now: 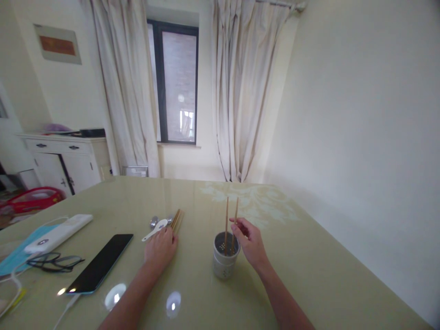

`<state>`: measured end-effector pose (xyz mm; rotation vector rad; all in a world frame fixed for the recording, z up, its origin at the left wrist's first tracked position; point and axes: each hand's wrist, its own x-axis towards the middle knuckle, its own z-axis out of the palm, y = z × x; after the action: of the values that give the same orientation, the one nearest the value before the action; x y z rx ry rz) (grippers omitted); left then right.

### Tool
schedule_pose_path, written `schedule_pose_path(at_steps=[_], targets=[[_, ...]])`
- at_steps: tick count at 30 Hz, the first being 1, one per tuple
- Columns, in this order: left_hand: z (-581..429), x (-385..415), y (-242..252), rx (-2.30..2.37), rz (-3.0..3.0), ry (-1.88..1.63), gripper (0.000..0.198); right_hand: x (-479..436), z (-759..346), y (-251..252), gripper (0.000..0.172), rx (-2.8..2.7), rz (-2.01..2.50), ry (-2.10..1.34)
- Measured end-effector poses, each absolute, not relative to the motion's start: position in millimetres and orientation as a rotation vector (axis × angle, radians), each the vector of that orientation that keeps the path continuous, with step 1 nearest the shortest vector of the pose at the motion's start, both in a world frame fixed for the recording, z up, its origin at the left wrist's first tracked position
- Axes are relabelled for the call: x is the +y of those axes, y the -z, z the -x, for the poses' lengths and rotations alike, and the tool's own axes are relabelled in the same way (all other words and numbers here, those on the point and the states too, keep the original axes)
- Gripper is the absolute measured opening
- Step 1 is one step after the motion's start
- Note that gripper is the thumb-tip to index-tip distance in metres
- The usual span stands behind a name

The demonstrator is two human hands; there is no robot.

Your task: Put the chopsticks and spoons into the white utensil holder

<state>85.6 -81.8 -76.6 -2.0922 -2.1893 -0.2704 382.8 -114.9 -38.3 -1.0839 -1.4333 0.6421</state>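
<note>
A white perforated utensil holder (223,263) stands on the green table (309,256) with two wooden chopsticks (226,220) upright in it. My right hand (250,243) is just right of the holder, its fingers pinched on the right-hand chopstick. Left of the holder, my left hand (161,247) rests palm down on the table, fingertips closed over the near end of a bundle of chopsticks (178,219) lying flat. Beside that bundle lie a white ceramic spoon (154,230) and metal spoons (154,222).
A black phone (101,262) with a cable, black glasses (55,262), a white remote (58,233) and a blue face mask (17,256) lie at the left of the table. Behind are a curtained window, a white cabinet (65,160) and the wall at right.
</note>
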Motion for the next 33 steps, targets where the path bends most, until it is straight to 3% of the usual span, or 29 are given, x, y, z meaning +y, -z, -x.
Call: schedule_pose_path(at_steps=[7, 12, 16, 19, 22, 25, 30, 33], targets=[[-104.3, -88.2, 70.5, -2.099, 2.177, 0.399, 0.031, -109.5, -385.2, 44.8, 0.049, -1.387, 1.07, -0.695], [-127.6, -95.2, 71.7, -2.214, 2.25, 0.86, 0.031, -108.5, -386.4, 44.0, 0.044, -1.421, 1.096, -0.686], [-144.9, -109.4, 74.3, -1.821, 2.278, 1.463, 0.028, -117.4, -384.4, 37.8, 0.034, -1.405, 1.072, -0.45], [-158.4, -123.7, 73.8, -1.315, 2.379, 1.678, 0.023, -130.9, -379.8, 34.1, 0.029, -1.516, 0.963, -0.294], [-169.4, -136.4, 74.6, -0.926, 2.455, 1.671, 0.019, -142.4, -372.2, 32.7, 0.028, -1.61, 0.862, -0.32], [-172.0, -141.4, 76.7, -0.845, 2.482, 1.62, 0.025, -143.0, -367.4, 31.4, 0.035, -1.449, 0.825, -0.485], [-149.2, -119.6, 71.8, -1.257, 2.343, 1.402, 0.029, -125.0, -381.0, 27.1, 0.041, -1.003, 0.778, -0.5], [-124.6, -100.0, 66.8, -1.631, 2.197, 0.968, 0.031, -117.7, -390.9, 26.2, 0.044, -0.956, 0.806, -0.451]])
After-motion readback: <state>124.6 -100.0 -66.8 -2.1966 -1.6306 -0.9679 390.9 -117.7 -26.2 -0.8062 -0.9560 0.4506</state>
